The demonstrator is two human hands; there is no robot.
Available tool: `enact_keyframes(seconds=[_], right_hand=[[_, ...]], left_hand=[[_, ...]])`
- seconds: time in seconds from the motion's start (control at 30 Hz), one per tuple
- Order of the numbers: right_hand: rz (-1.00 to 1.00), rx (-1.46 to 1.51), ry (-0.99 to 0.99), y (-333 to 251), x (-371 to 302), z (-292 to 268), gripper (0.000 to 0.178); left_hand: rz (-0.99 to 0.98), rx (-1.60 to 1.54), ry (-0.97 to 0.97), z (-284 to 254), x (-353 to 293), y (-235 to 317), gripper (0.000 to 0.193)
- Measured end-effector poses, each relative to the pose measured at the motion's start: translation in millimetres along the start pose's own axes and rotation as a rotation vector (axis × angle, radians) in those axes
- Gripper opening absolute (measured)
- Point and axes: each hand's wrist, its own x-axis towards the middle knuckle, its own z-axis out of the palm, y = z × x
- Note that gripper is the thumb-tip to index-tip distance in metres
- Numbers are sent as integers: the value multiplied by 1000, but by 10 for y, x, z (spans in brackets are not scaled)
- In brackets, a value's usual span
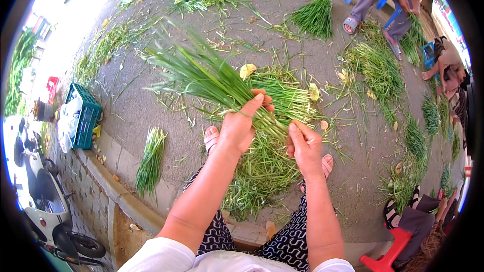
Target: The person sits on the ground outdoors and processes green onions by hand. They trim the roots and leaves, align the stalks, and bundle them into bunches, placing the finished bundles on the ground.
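Observation:
A bunch of long green garlic chives [204, 73] is held up in front of me, its leafy tips fanning to the upper left, a little blurred. My left hand [243, 123] is wrapped round the middle of the bunch. At the pale stem ends, my right hand [305, 146] pinches some stalks between thumb and fingers. Just beyond lies a pile of chives [287, 95] on the pavement. Below my hands, a heap of loose green trimmings [262, 176] lies between my feet.
A tidy chive bundle [151, 161] lies left by the curb [121, 196]; another bundle [315, 16] lies at the far side. A green crate [88, 116] and a parked scooter [48, 211] stand left. People sit at right, one near a red stool [385, 257]. More chive heaps [375, 70] cover the pavement.

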Motion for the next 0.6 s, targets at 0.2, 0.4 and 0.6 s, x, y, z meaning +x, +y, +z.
enact_keyframes(seconds=[0.2,0.4,0.6], right_hand=[[-59,-158,67,16,101,-267,21],[-212,-1130,-177,68,70,-532,17],[-25,-1157,-255,83,-28,-493,27]], left_hand=[[13,-207,95,-127,77,137,12],[77,-240,74,-292,142,255,17],[36,-216,3,-270,109,266,20]])
